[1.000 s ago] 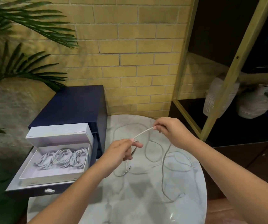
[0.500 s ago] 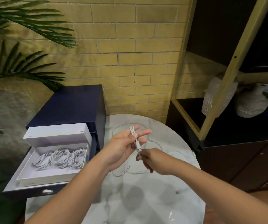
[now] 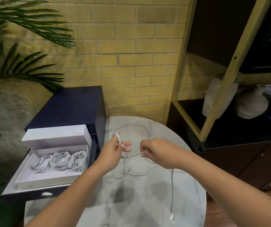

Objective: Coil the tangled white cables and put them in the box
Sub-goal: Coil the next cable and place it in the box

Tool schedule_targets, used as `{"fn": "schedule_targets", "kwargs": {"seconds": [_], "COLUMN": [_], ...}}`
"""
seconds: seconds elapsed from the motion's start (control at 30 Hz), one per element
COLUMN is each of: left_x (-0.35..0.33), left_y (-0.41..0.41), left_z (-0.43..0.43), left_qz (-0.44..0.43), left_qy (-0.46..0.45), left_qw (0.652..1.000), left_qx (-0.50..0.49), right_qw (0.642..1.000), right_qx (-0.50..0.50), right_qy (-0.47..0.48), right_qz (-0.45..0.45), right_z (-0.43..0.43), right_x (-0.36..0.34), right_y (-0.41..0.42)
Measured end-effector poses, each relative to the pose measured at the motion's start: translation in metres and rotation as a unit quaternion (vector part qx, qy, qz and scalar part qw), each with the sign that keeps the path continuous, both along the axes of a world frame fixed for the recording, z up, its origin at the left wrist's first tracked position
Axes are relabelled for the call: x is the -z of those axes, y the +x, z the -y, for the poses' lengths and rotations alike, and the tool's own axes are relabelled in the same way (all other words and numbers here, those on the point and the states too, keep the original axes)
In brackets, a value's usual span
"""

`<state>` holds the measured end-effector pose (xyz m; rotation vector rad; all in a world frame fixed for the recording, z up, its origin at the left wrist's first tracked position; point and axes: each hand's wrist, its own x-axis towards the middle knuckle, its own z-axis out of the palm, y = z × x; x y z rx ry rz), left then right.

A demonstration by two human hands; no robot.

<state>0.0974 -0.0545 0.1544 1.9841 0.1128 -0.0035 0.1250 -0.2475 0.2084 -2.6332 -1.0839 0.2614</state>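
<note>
A white cable [image 3: 132, 156] runs between my two hands above the round marble table [image 3: 148, 202]. My left hand [image 3: 113, 153] has loops of it wound around the thumb and fingers. My right hand [image 3: 157, 153] pinches the same cable a little to the right, and its free end hangs down toward the table's front. More loose white cables [image 3: 128, 172] lie tangled on the table under my hands. The open white box [image 3: 33, 179] sits at the left in a pulled-out drawer and holds several coiled cables [image 3: 61, 160].
The dark blue drawer unit [image 3: 69, 108] stands against the table's left side, its drawer [image 3: 33, 194] open toward me. A black and gold shelf [image 3: 221, 79] with two ribbed vases [image 3: 252, 104] is at the right. Palm leaves [image 3: 17, 30] hang at the left.
My right hand has moved from under my left hand out to the right, drawing the cable taut. A loop now sits around my left thumb and fingers.
</note>
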Motion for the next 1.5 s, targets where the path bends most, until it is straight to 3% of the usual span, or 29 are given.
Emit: {"fn": "schedule_targets", "kwargs": {"seconds": [0.3, 0.47, 0.67, 1.13, 1.3, 1.43, 1.5], "left_x": [0.005, -0.007, -0.013, -0.036, -0.044, -0.052, -0.055], "left_y": [-0.002, -0.006, -0.009, -0.019, -0.014, -0.015, -0.014], "left_z": [0.0, 0.001, 0.008, 0.022, 0.022, 0.026, 0.029], "left_qz": [-0.002, -0.045, -0.043, -0.082, -0.098, -0.091, -0.08], "left_qy": [0.093, 0.01, 0.085, -0.093, -0.167, -0.299, -0.356], "left_qw": [0.991, 0.994, 0.983, 0.978, 0.968, 0.94, 0.924], "left_qx": [0.091, 0.098, 0.154, 0.167, 0.158, 0.135, 0.115], "right_qw": [0.997, 0.994, 0.985, 0.981, 0.983, 0.983, 0.989], "right_qx": [-0.016, -0.006, -0.013, 0.02, 0.039, 0.06, 0.054], "right_qy": [0.042, 0.062, 0.097, 0.117, 0.165, 0.174, 0.135], "right_qz": [0.061, 0.095, 0.139, 0.152, 0.067, -0.011, -0.003], "right_z": [0.002, 0.009, 0.011, 0.015, 0.006, 0.0, -0.001], "right_x": [-0.009, -0.003, -0.005, 0.019, 0.025, 0.033, 0.043], "right_y": [0.015, 0.028, 0.037, 0.051, 0.047, 0.035, 0.028]}}
